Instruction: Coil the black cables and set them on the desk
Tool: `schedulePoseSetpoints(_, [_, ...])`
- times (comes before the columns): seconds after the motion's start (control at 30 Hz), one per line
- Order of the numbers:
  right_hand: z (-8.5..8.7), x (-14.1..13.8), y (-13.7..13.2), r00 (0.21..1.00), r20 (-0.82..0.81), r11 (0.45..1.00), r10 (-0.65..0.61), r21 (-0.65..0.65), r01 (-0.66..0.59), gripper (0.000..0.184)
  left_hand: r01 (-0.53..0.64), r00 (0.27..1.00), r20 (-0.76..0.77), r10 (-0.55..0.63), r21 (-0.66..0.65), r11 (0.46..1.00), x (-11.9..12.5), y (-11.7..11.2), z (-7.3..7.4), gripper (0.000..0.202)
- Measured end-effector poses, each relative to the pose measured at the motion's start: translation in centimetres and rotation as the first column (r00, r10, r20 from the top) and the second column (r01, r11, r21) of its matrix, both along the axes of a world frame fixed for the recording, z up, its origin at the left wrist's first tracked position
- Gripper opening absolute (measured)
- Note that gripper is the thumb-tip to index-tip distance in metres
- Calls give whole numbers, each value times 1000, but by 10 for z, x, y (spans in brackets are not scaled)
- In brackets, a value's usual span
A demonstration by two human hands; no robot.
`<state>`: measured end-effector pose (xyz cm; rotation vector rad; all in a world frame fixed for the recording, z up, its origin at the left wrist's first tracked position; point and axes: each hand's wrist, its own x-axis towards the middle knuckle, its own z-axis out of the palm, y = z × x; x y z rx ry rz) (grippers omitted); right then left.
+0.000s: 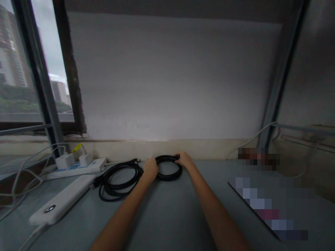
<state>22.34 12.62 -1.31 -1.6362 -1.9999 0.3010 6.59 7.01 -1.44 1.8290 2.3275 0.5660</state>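
Note:
A black cable in a round coil [169, 179] lies at the back of the grey surface, near the wall. My left hand [151, 168] is closed at the coil's left side, its fingers wrapped on the cable. At the upper right of the same coil, my right hand [184, 159] grips the cable near a dark end or connector. Left of my left hand rests a second, larger coil of black cable [115, 195], and it comes close to that hand. My fingertips are partly hidden and a little blurred.
A white power strip [78, 170] with plugged-in chargers [65, 161] stands at the back left. In front of it lies a long white box-shaped device [62, 200] with a cord. Loose white cables [18, 184] hang at far left. A blurred-out flat item [261, 205] lies right.

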Motion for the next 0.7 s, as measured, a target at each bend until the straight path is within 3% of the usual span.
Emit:
schedulePoseSetpoints(0.2, [-4, -1, -8, 997, 44, 998, -63, -4, 63, 29, -14, 990, -137, 22, 57, 998, 12, -6, -3, 43])
schedulePoseSetpoints(0.3, [2, 3, -14, 992, 52, 994, -112, -9, 113, 36, -14, 979, -198, 37, 118, 993, 13, -9, -5, 41])
schedulePoseSetpoints(0.37, [12, 8, -19, 989, 44, 990, -141, -2, 141, 44, -10, 971, -233, 49, 167, 986, 13, -10, -5, 38])
schedulePoseSetpoints(0.47, [42, 15, -29, 988, 14, 987, -156, 49, 155, 47, 18, 961, -272, 53, 252, 968, 16, -11, 0, 41])
schedulePoseSetpoints(0.57, [80, 20, -47, 992, -51, 975, -119, 185, 126, 40, 159, 951, -306, -38, 381, 911, 30, -14, 8, 44])
schedulePoseSetpoints(0.63, [99, 22, -62, 985, -170, 918, -30, 385, 94, 30, 340, 923, -328, -203, 445, 829, 47, -20, 11, 43])
schedulePoseSetpoints(0.7, [106, 30, -74, 977, -192, 843, 90, 537, 29, 22, 536, 840, -349, -415, 418, 733, 67, -28, 6, 42])
